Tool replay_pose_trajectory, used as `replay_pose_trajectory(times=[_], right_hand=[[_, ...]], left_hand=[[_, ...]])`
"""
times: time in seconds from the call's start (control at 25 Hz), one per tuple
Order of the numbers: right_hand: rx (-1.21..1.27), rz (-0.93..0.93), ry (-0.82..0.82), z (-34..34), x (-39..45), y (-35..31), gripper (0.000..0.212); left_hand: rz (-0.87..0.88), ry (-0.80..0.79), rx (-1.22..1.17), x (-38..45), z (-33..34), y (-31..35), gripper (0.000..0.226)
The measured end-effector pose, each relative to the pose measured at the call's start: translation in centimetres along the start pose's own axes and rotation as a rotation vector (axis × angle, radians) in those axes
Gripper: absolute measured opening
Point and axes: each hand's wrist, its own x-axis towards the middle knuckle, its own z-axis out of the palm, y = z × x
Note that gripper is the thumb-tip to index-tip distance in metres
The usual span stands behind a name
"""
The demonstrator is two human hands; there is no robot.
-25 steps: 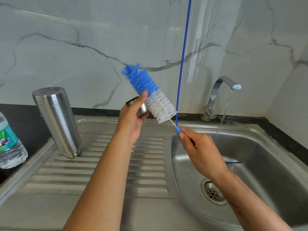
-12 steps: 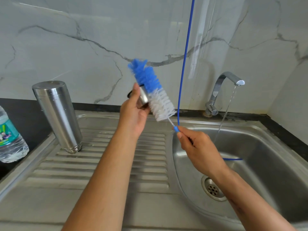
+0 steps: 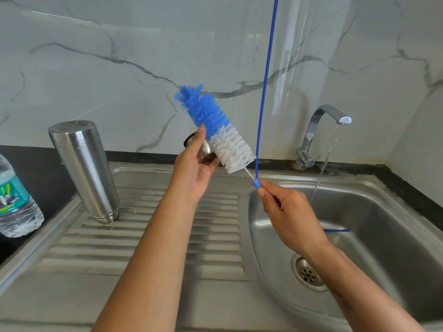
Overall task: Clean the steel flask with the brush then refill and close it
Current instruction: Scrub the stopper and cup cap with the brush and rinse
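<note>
- Head view: the left hand (image 3: 195, 173) is raised over the draining board (image 3: 148, 236), fingers curled round a small steel lid (image 3: 203, 149); most of the lid is hidden behind the palm and thumb, so only its rim and a bit of its side show.
- The right hand (image 3: 291, 216) pinches the blue handle end of the brush (image 3: 215, 128) between thumb and fingers; the grip itself is mostly covered by the fingers.
- The brush head, blue at the tip and white lower down, slants up and to the left from the right hand and touches the lid just right of the left hand's thumb.
- A thin blue loop (image 3: 266, 80) of the brush handle rises from the right hand and is cut off by the top edge; another short piece shows behind the right wrist.
- The steel flask (image 3: 84, 171) stands mouth down on the draining board, well to the left of the left hand, leaning slightly.
- A plastic water bottle (image 3: 16, 202) lies further left on the dark surface (image 3: 36, 164), cut off by the frame edge.
- Beyond the right hand, the tap (image 3: 321, 133) runs a thin stream into the sink (image 3: 383, 236); the drain (image 3: 308, 275) is partly hidden by the right forearm.
</note>
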Motion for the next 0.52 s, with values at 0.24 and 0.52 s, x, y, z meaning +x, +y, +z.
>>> replay_pose_trajectory(times=[0.24,0.52], right_hand=[[0.004,0.050,0.071,0.0,0.1,-0.1,0.030],[0.064,0.056,-0.031,-0.6,0.4,0.4,0.024]], left_hand=[[-0.068,-0.001,0.137,-0.6,0.3,0.2,0.032],[-0.051,-0.032,-0.023,-1.0,1.5,-0.7,0.040]])
